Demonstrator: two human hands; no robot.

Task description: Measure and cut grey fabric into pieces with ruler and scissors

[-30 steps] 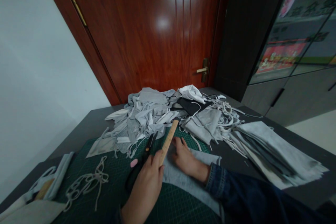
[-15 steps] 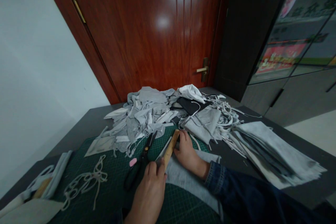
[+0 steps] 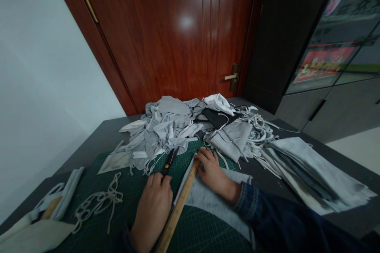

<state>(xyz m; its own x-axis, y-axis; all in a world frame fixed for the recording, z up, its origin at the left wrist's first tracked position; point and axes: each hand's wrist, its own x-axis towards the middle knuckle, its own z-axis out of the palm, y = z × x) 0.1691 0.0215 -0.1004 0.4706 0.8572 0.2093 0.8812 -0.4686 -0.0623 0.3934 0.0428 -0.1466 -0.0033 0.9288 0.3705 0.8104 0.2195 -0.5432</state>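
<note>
A wooden ruler (image 3: 178, 207) lies slantwise along the left part of a folded grey cloth piece (image 3: 204, 197). My right hand (image 3: 212, 174) is closed over the ruler's far end, fingers bent across it and pressing down. My left hand (image 3: 154, 207) is off the ruler, just to its left, with its fingers curled downward over the handles of the black scissors (image 3: 168, 163). The scissors' blades point away from me. What the left fingertips touch or hold is hidden beneath the hand. Everything here rests on a green cutting mat (image 3: 208, 229).
A heap of grey cloth scraps (image 3: 166, 120) covers the back of the table. Folded fabric (image 3: 317, 174) is stacked on the right. Tangled white cord (image 3: 99, 201) and rolled cloth (image 3: 67, 193) lie left. A wooden door (image 3: 166, 35) and a wall (image 3: 50, 59) stand behind.
My left hand has let go of the ruler and moved left over the scissors' handles, covering the pink piece beside them. The ruler's near end now extends toward me. My right hand stays at its far end.
</note>
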